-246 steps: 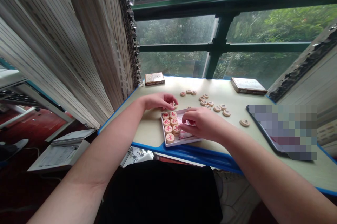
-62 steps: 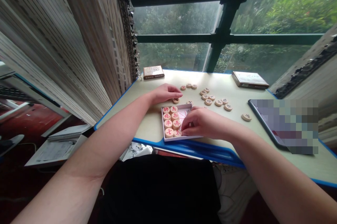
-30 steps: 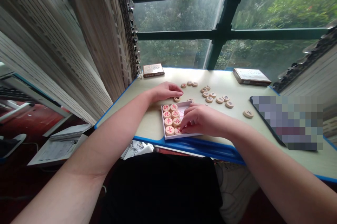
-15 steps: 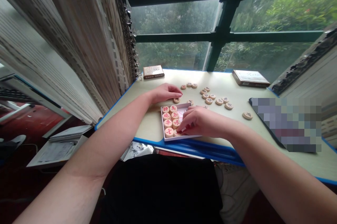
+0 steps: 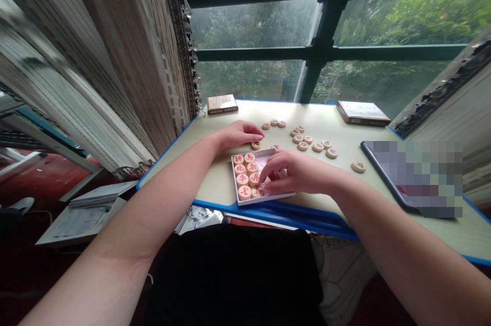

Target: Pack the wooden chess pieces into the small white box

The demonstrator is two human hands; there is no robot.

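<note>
My left hand [image 5: 240, 133] reaches over the table, its fingers closed about a round wooden xiangqi piece [image 5: 256, 146] with a dark character, just behind the white box. That white shallow box [image 5: 245, 202] holds two columns of red-lettered xiangqi pieces [image 5: 242, 179] at its left side. My right hand [image 5: 289, 171] hangs over the box's right part, fingers curved and apart. Its fingertips touch the right edge of the near piece [image 5: 257, 191] in the second column, which lies flat. The hand hides much of the box's right side.
Several loose pieces [image 5: 303, 145] lie beyond the box and to the right. A small patterned box [image 5: 222, 104] stands at the back left, a flat box [image 5: 363, 113] at the back right. A partly blurred tablet [image 5: 399, 175] rests at the right. The table has a blue edge [image 5: 299, 216].
My right fingers have shifted off the top of the near piece in the second column, so its red character now shows. My left hand stays at its piece. The view has turned slightly.
</note>
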